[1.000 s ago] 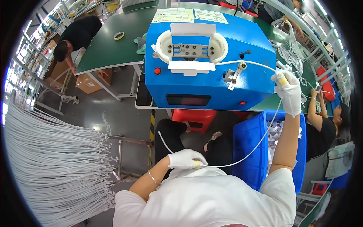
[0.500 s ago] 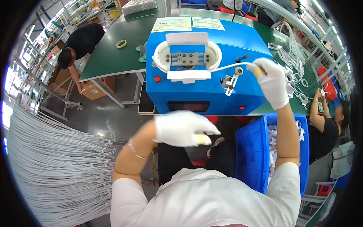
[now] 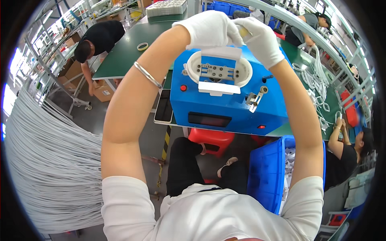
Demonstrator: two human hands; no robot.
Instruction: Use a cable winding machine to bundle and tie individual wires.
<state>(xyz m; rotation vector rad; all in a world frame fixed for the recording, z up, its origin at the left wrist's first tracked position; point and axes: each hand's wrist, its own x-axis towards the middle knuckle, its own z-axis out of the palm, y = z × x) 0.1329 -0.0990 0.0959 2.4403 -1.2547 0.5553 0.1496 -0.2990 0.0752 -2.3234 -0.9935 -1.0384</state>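
Observation:
Both my hands wear white gloves and meet in the air over the back of a blue machine. My left hand has its fingers drawn together against those of my right hand. Both are closed; whatever lies between the fingertips is hidden. A yellowish patch shows on a right fingertip. Below the hands sits the machine's white oval winding head, with a metal plate across it and a white flap at the front. No cable shows running from the head to my hands.
A slotted metal bracket and a black peg stand on the machine's right. A blue bin holds white scraps. Many pale cables hang at left; white cable bundles lie right. Co-workers are on both sides. A red stool stands below.
My left hand has risen from in front of the machine to meet my right hand, which has moved up and left. The white cable stretched from the winding head is out of sight.

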